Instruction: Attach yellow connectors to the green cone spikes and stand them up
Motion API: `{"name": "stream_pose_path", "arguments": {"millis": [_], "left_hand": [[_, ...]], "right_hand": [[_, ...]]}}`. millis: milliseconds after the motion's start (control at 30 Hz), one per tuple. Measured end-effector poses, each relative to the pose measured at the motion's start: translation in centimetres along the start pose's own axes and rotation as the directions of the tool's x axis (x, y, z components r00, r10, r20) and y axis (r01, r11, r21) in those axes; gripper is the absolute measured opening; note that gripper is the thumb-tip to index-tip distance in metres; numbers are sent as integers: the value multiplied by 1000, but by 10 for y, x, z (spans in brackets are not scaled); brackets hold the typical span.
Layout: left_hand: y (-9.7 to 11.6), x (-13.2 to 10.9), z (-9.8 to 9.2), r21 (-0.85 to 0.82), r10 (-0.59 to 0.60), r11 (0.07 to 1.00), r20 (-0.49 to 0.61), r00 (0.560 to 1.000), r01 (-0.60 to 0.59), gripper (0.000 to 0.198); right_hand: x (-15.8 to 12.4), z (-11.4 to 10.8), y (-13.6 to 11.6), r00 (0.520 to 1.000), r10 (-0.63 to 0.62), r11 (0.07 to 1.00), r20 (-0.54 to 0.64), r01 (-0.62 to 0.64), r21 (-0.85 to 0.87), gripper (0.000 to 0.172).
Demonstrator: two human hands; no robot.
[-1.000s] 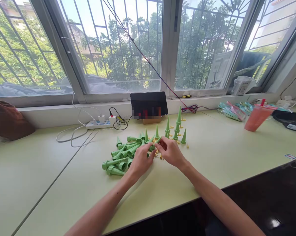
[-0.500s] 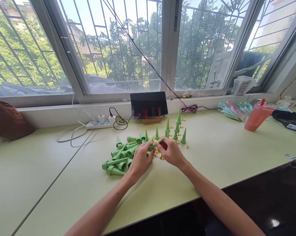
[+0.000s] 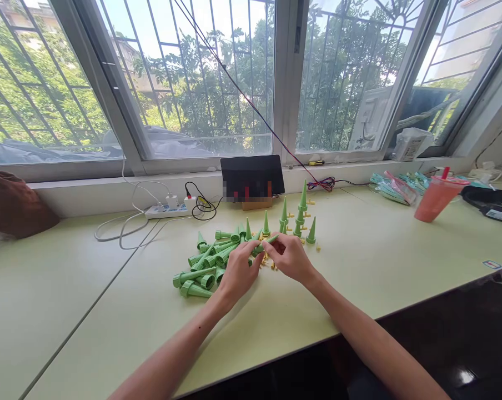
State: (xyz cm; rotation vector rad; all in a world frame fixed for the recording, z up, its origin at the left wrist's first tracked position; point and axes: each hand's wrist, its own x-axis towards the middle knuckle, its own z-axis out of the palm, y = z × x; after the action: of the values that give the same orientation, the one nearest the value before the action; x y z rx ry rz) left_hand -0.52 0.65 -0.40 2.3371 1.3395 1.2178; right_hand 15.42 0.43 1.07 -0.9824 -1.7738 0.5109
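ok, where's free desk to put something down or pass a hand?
Free: desk between standing cones and orange cup; left of the cone pile, below the power strip. Crowded: around left hand and right hand holding a green cone, and past the cup.

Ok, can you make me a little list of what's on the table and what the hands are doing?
Left hand: holds a green cone by its fingertips
Right hand: holds the same cone
Lying pile: many green cones, left of the hands
Standing cones: upright, behind the right hand
Yellow bits: small, between the hands
Behind: dark tablet, power strip
Far right: orange cup
Table: pale green
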Motion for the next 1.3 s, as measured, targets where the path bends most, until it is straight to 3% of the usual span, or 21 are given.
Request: {"name": "stream_pose_path", "arguments": {"millis": [600, 1300], "left_hand": [[8, 0, -3, -27, 20, 999, 7, 1000, -20, 17], [8, 0, 0, 5, -9, 1000, 11, 1000, 9, 24]], "right_hand": [[1, 1, 1, 1000, 12, 996, 1, -12, -88, 27], [1, 0, 1, 998, 36, 999, 51, -35, -14, 26]]}}
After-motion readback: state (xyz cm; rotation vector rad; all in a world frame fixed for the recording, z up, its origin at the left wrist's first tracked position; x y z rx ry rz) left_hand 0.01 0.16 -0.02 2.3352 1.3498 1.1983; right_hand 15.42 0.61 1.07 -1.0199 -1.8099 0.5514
